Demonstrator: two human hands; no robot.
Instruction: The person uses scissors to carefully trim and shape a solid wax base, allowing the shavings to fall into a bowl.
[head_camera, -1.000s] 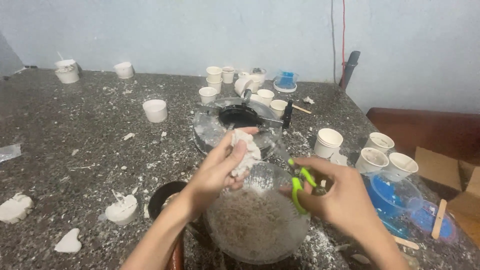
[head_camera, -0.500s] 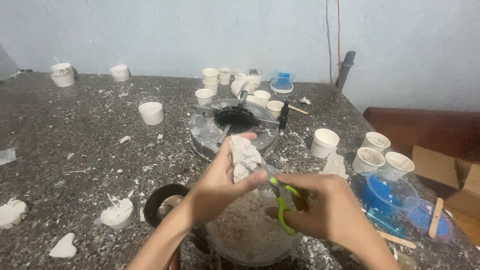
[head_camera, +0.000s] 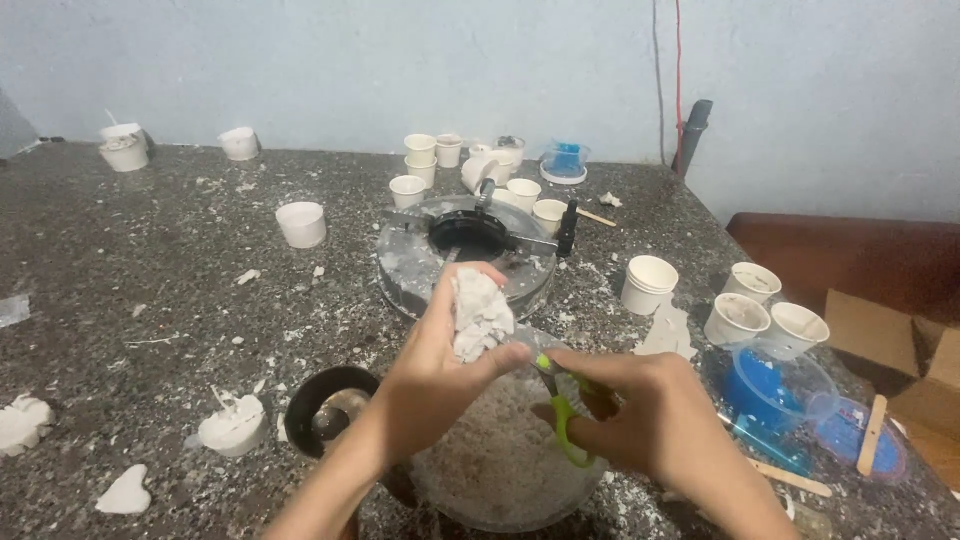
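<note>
The left hand (head_camera: 440, 370) is gripping a white wax lump (head_camera: 481, 316) over a clear bowl (head_camera: 497, 470) already heaped with crumbs, while the right hand (head_camera: 640, 420) is closing green scissors (head_camera: 560, 425) against it, much of it uncut.

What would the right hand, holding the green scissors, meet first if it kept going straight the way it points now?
The right hand points its green scissors leftward at the white lump held by the left hand; that comes first, probably, though depth is unclear.
</note>
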